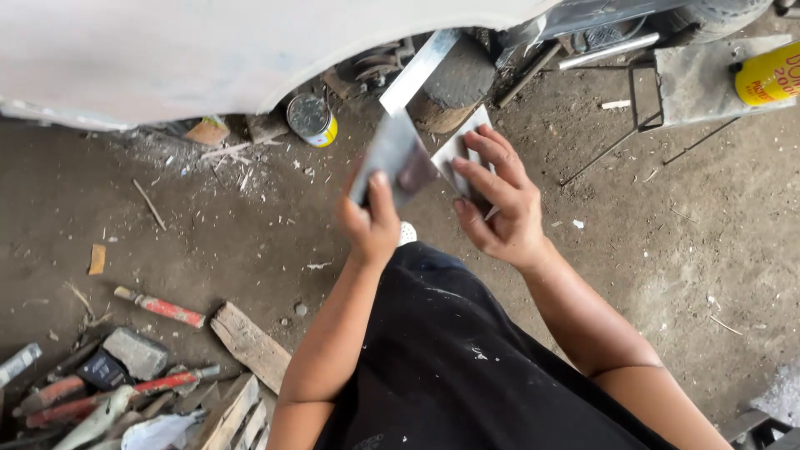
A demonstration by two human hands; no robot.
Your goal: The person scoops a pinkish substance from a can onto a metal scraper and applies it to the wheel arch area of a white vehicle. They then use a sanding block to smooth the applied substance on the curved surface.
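My left hand (369,218) grips a flat grey metal spreader blade (393,158) with a dark smear of paste on it. My right hand (497,200) holds a second pale flat blade (457,148) against the first one, fingers spread over it. Both blades meet above my dark trousers (450,358). A white car body panel (208,50) fills the top left, just beyond the hands.
A small open tin (312,119) with a yellow side sits on the dirt under the panel. A yellow can (768,75) rests on a grey metal stand (700,79) at top right. Wood scraps (250,343), red-handled tools (158,307) and a grey block (135,352) lie at lower left.
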